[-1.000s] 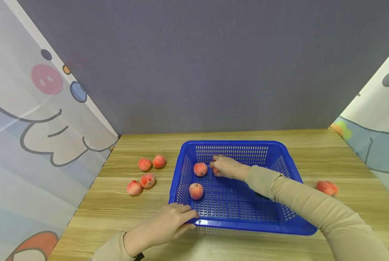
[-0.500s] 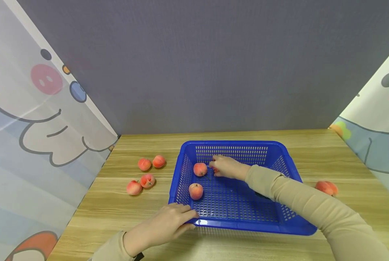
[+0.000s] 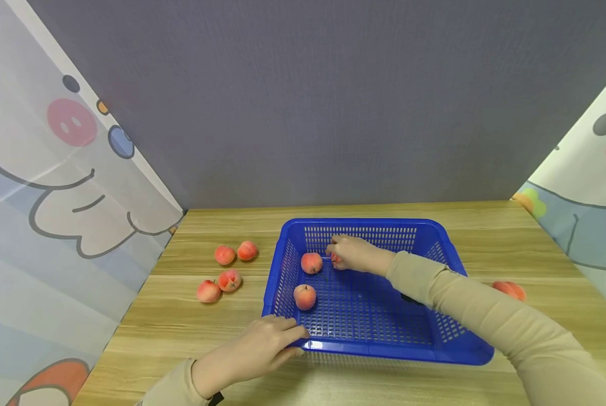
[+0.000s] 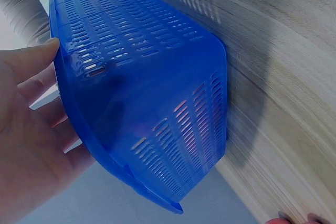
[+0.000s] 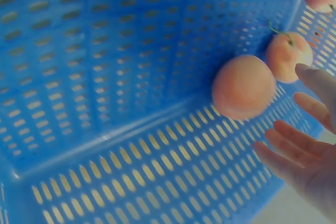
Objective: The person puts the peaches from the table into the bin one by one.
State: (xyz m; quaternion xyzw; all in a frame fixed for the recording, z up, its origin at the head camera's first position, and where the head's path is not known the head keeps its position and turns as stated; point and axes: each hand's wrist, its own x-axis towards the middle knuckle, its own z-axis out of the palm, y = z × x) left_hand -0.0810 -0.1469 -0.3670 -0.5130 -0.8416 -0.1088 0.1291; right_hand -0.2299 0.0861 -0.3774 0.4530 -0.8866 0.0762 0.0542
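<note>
My left hand (image 3: 257,347) grips the near left corner of a blue plastic basket (image 3: 384,351); in the left wrist view the thumb lies along the rim and the fingers go behind it. Inside the basket, my right hand (image 3: 356,254) hovers by a peach (image 3: 336,259) partly hidden under it. In the right wrist view its fingers are loosely spread, apart from that peach (image 5: 244,87), which sits on the basket floor. Two more peaches stand along the basket's left side, one farther back (image 3: 311,263) and one nearer (image 3: 304,297).
Left of the basket, several peaches (image 3: 225,255) lie on the wooden table (image 3: 191,338). Another peach (image 3: 508,290) is at the right, partly covered by the right sleeve. A grey panel (image 3: 333,113) rises behind the table, with printed cloths at both sides.
My right hand has risen slightly toward the back of the basket, off the peach it was at. The left hand and the basket have stayed put.
</note>
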